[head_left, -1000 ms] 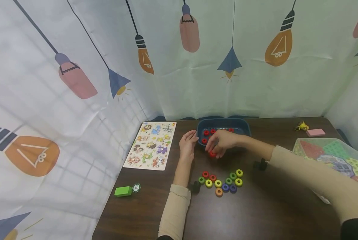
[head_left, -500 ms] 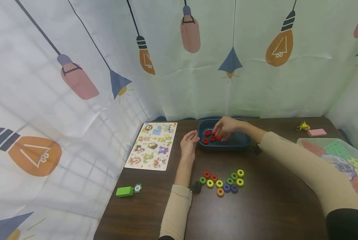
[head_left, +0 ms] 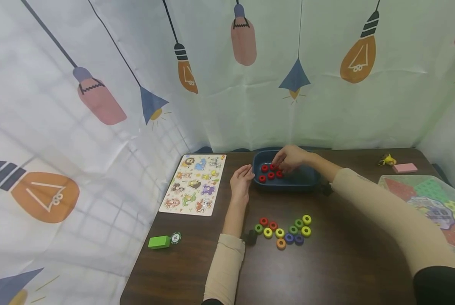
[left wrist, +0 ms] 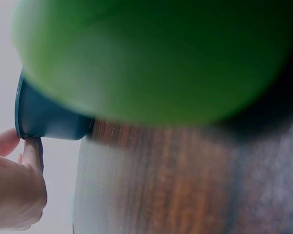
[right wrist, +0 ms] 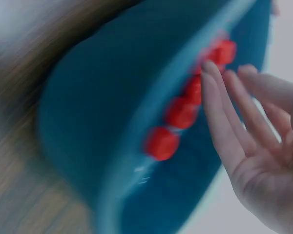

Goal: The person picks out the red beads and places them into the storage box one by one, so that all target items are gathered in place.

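A dark blue tray [head_left: 303,184] stands at the back of the table with several small red rings [head_left: 262,178] in its left part. At the tray's left end my left hand [head_left: 240,183] holds the rim; in the left wrist view, fingers lie on either side of the edge. My right hand [head_left: 293,156] reaches down into the tray from the right. In the right wrist view its fingers [right wrist: 219,119] are fairly straight, and their tips are right at the red rings [right wrist: 181,112], partly covering some of them.
Several coloured rings [head_left: 279,233] lie in a loose zigzag before the tray. An animal puzzle board [head_left: 193,184], a green block [head_left: 159,242] and a chip [head_left: 176,237] lie left. A clear box [head_left: 433,203], pink block [head_left: 405,168] and small yellow figure [head_left: 387,160] are at right.
My right hand brought a red ring from in front of the tray back into it, let it go among the others and shifted slightly backward. The left hand stays at the rim.
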`<state>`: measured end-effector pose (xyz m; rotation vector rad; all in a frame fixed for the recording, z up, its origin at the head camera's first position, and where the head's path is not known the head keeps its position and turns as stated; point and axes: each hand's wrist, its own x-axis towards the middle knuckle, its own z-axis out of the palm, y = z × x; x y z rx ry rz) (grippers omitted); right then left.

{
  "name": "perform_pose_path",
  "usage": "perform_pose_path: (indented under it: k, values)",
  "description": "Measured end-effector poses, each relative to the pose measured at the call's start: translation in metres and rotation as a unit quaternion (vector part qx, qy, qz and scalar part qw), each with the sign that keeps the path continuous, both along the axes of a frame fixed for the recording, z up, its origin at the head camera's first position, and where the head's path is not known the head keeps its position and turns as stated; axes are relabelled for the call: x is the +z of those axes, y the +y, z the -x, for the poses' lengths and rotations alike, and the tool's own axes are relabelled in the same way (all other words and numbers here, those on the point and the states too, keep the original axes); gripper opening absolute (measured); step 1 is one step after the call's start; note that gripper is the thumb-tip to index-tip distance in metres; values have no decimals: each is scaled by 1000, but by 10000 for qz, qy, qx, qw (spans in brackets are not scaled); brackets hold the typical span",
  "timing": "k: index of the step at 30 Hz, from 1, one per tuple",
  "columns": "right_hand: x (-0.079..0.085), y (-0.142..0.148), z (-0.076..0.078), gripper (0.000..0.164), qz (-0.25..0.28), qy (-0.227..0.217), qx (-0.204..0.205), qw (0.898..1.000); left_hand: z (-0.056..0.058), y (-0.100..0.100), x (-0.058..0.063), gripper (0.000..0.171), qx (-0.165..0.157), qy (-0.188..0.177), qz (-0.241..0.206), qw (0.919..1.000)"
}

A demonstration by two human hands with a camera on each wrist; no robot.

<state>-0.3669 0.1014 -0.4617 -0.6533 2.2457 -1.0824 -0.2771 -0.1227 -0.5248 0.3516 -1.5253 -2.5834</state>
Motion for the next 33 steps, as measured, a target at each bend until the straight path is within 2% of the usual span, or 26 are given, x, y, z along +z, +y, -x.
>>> perform_pose_path:
  k: [3,5,9,14,18,20,22,26,33]
  values:
    - [18,-4,-12,29,300,349,91,9989,1,0,0,42,20,4,4,10000]
    - [28,-12,-28,28,425,462,240,9977,1,0,0,42,19,5,-15,10000]
    - [33,-31,-61,24,527,670,764,9934,1,-2,1,44,6,46,17,10000]
    - [13,-53,-97,22,452,613,1337,9881,1,-4,2,44,31,101,29,9999]
    - [-6,-61,-117,22,51,1168,1951,9738,1,-3,1,44,73,73,-16,9999]
    - [-14,-63,-124,22,-102,1462,2142,9657,1,-3,1,44,70,56,-23,10000]
    - [-20,-63,-130,21,-182,1491,2226,9633,1,-2,0,43,51,40,-43,10000]
    - [-31,-62,-136,18,-231,1292,2115,9685,1,-1,-1,43,23,37,-73,10000]
    - [-41,-60,-135,20,-288,1390,2012,9692,0,0,1,43,-22,8,-131,9999]
